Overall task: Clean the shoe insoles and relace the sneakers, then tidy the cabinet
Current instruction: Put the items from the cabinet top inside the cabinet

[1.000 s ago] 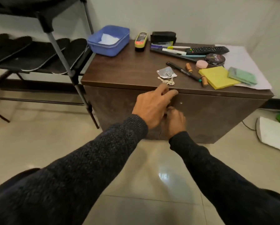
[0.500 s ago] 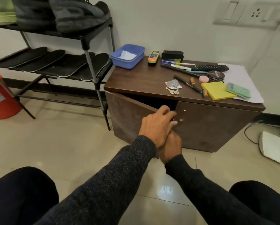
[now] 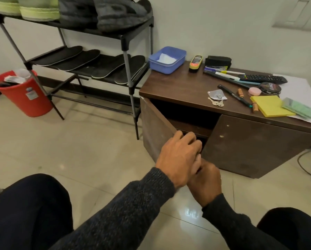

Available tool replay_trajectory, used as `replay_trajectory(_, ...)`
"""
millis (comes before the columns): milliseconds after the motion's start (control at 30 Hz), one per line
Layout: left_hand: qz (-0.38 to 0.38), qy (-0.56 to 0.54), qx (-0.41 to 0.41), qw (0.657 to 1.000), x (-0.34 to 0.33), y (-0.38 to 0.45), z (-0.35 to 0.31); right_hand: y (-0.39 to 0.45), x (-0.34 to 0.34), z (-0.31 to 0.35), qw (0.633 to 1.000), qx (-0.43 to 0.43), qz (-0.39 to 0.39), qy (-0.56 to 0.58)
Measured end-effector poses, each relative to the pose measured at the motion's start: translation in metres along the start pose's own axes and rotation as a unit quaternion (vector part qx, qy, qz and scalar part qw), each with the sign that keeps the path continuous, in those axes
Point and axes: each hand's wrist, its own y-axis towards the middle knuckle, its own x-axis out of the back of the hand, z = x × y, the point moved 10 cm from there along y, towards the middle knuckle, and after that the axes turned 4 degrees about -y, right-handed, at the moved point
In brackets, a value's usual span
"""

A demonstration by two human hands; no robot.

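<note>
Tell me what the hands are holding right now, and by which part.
The left hand grips the left cabinet door by its free edge. The right hand sits curled beneath it; any hold there cannot be told.

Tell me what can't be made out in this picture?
- Cabinet inside, head view: too dark behind the open door.
- Right hand: fingers hidden by the left hand, grip unclear.
- Shoes on the rack: tops cut off by the top edge.
- Tin label: too blurred to read.

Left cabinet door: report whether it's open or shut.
Open. The left door is swung outward, exposing the dark interior and a shelf; the right door is shut.
</note>
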Motion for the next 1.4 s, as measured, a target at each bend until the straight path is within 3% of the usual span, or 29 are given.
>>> replay_trajectory(100,-0.015,-0.005,0.054,0.998,0.02,-0.024,0.015,-0.015,-0.016,0.034,0.992,0.106,0.023,0.059)
replay_trajectory(233,-0.031,-0.04,0.184,0.982,0.042,-0.066,0.057,-0.028,-0.051,0.072,0.969,0.219,0.082,0.08)
replay_trajectory(433,-0.069,-0.031,0.324,0.943,0.082,-0.109,0.109,-0.036,-0.103,0.118,0.953,0.233,0.145,0.125)
replay_trajectory(633,-0.106,-0.007,0.389,0.915,0.118,-0.135,0.157,-0.04,-0.153,0.181,0.923,0.272,0.221,0.156)
replay_trajectory(733,-0.11,-0.001,0.407,0.907,0.122,-0.135,0.173,-0.028,-0.164,0.192,0.929,0.265,0.224,0.129)
replay_trajectory(900,-0.106,0.076,0.378,0.917,0.114,-0.123,0.157,-0.024,-0.151,0.193,0.902,0.347,0.253,0.043)
replay_trajectory(1000,-0.113,0.116,0.31,0.937,0.107,-0.093,0.136,-0.001,-0.133,0.171,0.897,0.369,0.239,-0.041)
replay_trajectory(1167,-0.055,0.053,0.201,0.977,0.049,-0.021,0.107,0.092,-0.084,0.082,0.919,0.244,0.162,-0.263)
replay_trajectory(1300,0.052,0.003,0.118,0.992,-0.026,0.04,0.079,0.152,-0.023,0.005,0.873,0.138,0.159,-0.439)
replay_trajectory(1400,0.121,-0.019,0.104,0.987,-0.075,0.073,0.061,0.162,-0.007,-0.013,0.856,0.142,0.173,-0.466)
